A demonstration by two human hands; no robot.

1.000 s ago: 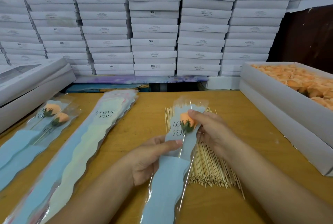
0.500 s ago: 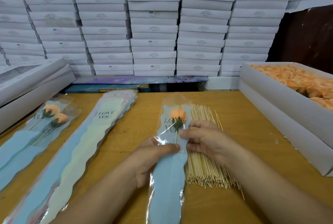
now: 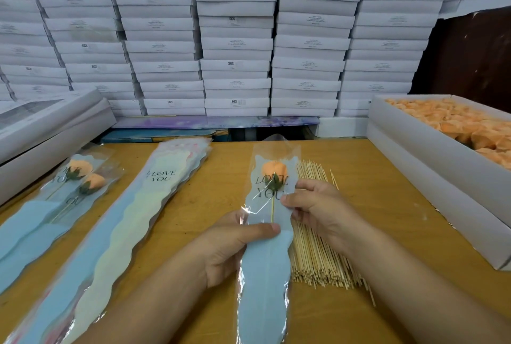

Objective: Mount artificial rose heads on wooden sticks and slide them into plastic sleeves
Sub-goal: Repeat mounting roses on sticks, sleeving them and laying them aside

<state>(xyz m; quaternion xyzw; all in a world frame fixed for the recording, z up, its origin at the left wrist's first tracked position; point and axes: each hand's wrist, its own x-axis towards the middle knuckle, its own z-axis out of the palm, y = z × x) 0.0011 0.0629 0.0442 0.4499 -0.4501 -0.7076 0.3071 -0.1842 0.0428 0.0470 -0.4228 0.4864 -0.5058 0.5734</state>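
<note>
Rose (image 3: 274, 170) slid deeper (sleeve (image 3: 265, 266) held).

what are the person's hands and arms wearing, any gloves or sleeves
Nothing shows on either one. The left hand and right hand are bare, with no gloves, rings or wristbands visible. Both forearms are uncovered as far as the picture's lower edge; no sleeve cuff or watch shows. Fingernails are short and unpainted.

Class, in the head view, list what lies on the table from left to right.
Two finished sleeved roses → stack of empty sleeves → held sleeve with rose → pile of wooden sticks → box of rose heads.
</note>
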